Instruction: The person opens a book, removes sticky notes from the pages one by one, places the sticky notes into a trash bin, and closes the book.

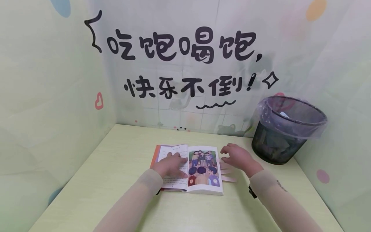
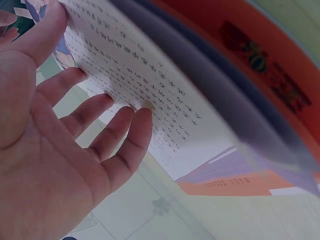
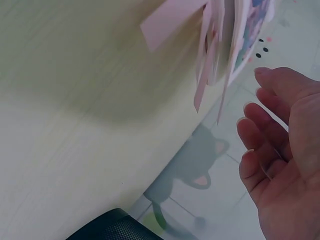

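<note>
An open book (image 1: 204, 190) lies on the table, with printed text on its left page and a colour picture of several people on its right page. My left hand (image 1: 171, 166) rests on the left page with fingers spread; in the left wrist view its fingertips touch the printed text (image 2: 125, 65). Beyond the book's right edge, my right hand (image 1: 239, 158) hovers with loosely bent fingers and holds nothing. Pink paper strips (image 1: 229, 178) stick out from the right side of the book, just below that hand. An orange cover (image 1: 155, 157) shows past the left page.
A black mesh waste bin (image 1: 273, 146) with a translucent purple liner stands at the back right of the pale table (image 1: 95, 180), with some papers inside. Behind the table rises a wall (image 1: 185, 119) with large black lettering, and side walls close in left and right.
</note>
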Demonstrator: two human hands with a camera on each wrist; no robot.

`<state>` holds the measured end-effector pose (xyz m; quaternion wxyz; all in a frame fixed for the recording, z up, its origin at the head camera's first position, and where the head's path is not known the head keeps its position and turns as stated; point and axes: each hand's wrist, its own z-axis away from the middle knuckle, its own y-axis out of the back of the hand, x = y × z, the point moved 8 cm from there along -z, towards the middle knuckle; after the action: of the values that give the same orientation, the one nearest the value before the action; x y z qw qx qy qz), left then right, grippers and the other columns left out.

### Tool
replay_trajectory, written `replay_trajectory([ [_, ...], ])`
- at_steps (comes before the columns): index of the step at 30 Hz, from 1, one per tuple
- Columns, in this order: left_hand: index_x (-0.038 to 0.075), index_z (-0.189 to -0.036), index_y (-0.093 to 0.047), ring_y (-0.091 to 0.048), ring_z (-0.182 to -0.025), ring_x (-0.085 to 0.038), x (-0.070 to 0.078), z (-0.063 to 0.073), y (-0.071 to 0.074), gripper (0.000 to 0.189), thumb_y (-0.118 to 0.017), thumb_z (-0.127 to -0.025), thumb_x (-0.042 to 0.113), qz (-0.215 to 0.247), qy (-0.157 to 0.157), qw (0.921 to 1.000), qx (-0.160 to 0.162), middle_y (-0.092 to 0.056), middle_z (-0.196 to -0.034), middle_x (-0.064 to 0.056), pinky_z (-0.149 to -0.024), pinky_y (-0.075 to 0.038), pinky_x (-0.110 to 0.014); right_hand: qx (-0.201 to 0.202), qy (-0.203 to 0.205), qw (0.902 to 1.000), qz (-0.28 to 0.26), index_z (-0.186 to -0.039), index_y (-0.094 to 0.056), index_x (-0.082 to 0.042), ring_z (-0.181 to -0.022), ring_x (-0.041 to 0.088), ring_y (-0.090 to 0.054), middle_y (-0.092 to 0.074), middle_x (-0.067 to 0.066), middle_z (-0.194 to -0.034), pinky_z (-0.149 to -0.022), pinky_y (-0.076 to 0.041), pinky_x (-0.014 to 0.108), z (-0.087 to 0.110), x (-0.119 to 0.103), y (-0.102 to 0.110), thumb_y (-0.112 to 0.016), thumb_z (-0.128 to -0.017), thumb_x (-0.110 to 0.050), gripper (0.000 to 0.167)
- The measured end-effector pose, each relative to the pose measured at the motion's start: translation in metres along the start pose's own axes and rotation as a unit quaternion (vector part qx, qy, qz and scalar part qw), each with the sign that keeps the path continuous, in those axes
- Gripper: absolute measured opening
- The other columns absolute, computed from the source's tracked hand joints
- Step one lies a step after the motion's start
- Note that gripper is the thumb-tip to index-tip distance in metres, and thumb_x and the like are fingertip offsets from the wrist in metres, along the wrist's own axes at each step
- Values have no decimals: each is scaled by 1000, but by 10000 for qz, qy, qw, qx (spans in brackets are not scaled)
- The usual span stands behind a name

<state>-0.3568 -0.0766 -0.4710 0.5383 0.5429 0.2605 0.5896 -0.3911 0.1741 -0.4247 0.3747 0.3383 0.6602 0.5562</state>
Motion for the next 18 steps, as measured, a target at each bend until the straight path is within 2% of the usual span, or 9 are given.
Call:
replay_trajectory([
  [6,30,-161,-58,-31,-164,-48,-1,1,-1,78,-88,-92,48,22,28,10000,-19,-48,-171,-11,-123,-36,-79,-305,-120,9995,46,-112,-80,-10,-87,19,-65,-72,5,-101,-86,-64,45,-1,-4,-13,-84,-97,-17,17],
  [18,30,-162,-56,-30,-164,-49,0,1,-1,78,-87,-93,49,-38,-31,10000,9,-47,-172,-11,-124,-36,-78,-462,-264,9984,199,-106,-81,-10,-85,17,-64,-71,2,-95,-84,-63,43,-4,3,-23,-82,-98,-16,10],
])
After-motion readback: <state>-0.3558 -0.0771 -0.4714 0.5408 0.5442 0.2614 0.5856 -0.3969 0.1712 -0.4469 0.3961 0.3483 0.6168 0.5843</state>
